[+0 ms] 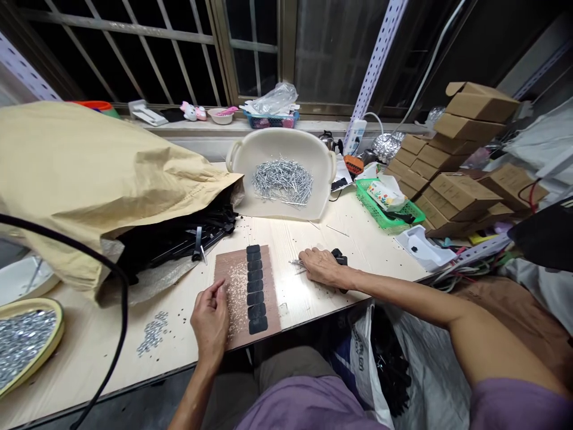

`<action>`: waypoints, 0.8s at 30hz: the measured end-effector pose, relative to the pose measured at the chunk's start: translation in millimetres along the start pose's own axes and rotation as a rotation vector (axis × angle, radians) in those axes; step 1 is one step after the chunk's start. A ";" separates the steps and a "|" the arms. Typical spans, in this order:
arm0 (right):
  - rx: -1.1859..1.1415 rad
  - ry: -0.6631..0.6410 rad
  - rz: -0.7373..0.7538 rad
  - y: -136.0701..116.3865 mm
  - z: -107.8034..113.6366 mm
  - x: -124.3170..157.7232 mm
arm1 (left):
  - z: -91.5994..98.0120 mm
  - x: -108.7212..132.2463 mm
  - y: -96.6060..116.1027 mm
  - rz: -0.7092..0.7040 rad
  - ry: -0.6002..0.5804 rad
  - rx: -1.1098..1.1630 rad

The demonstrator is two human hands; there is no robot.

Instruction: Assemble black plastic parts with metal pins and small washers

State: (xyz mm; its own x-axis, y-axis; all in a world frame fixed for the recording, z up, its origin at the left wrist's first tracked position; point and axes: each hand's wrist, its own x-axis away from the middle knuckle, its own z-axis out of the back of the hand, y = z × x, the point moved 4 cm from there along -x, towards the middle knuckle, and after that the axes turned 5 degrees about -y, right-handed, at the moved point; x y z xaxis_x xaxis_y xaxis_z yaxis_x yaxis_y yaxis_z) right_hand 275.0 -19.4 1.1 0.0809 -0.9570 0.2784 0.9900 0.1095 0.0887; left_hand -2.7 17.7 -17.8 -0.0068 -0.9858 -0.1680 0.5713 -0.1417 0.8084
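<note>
My right hand [323, 267] rests on the table to the right of the wooden board, its fingers wrapped round a black hand tool [341, 258] with a thin metal tip [295, 263] that points left. The palm covers most of that tool, so its exact kind is hidden. At the left edge of the brown wooden board [231, 269], my left hand [210, 319] is closed, thumb and fingers together; anything in them is too small to make out. Rounded black pieces [255, 286] lie in one column along the board, beside a scatter of tiny pale bits [237, 292].
A white tub [244, 200] holds long metal pins [284, 181]. Left are a large paper sack [111, 161] with black parts, loose small metal pieces [153, 333] and a yellow-rimmed bowl [56, 340]. A black cable [124, 310] crosses in front. A green basket [373, 212] and cardboard boxes [456, 197] stand right.
</note>
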 end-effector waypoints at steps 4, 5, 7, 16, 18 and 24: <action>-0.025 0.024 -0.110 19.4 12.7 3.6 | -0.3 -0.3 -1.4 -0.010 0.003 -0.005; -0.034 0.038 -0.149 28.9 19.3 9.1 | -0.4 0.0 -1.1 -0.016 0.004 -0.006; -0.056 0.067 -0.238 52.6 33.4 28.6 | -0.9 1.0 0.6 -0.028 0.005 -0.001; -0.497 0.086 -0.475 117.9 -23.2 212.2 | -2.8 5.5 9.8 -0.050 -0.007 -0.008; -0.604 -0.012 -0.466 114.1 -55.3 243.5 | -1.7 5.4 10.6 -0.063 -0.019 -0.029; -0.621 0.234 -0.515 123.4 -44.3 220.4 | -0.9 3.6 8.4 -0.072 -0.031 -0.038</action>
State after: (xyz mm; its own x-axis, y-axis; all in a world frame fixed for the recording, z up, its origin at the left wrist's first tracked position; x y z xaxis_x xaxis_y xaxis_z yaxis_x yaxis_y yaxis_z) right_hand 420.1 -228.7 31.1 -0.4445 -0.8855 0.1355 0.7879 -0.4584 -0.4113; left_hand 2.9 13.1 -12.2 -0.0744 -0.9756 -0.2066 0.5994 -0.2093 0.7726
